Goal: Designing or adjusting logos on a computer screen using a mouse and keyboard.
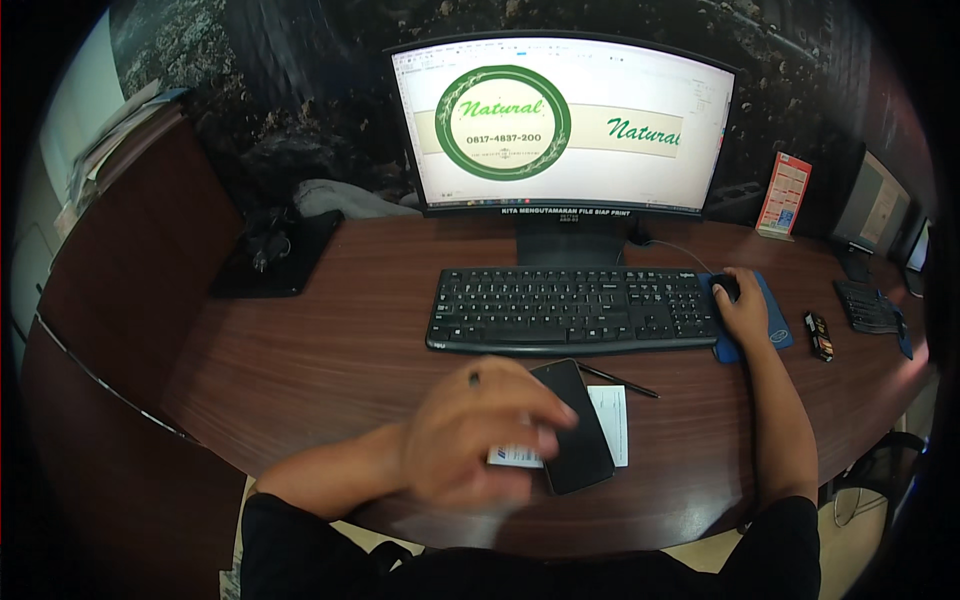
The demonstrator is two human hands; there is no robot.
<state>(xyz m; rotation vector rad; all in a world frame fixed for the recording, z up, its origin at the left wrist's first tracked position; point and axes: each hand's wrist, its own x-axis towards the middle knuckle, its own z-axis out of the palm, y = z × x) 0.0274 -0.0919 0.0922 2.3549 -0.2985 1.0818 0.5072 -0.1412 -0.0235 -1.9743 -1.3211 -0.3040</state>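
My right hand [742, 308] rests over a black computer mouse [726, 289] on a blue mouse pad [779, 328], its fingers wrapped round it. Smeared by motion, my left hand [480, 430] is raised over the near part of the desk, loosely bent, with gaps between the fingers and nothing visible in them. It partly covers a dark smartphone [585, 450] lying on a white paper slip [622, 425]. A black keyboard [570, 308] lies beyond that hand, left of the mouse. Between keyboard and phone is a thin black pen [632, 382].
A monitor [590, 125] with a green round label design stands behind the keyboard. Further right are a small dark packet [819, 336], an orange desk calendar [783, 195], another keyboard [868, 306] and screen [872, 205]. At left, a black flat item [290, 265] lies beside a wooden partition [140, 220].
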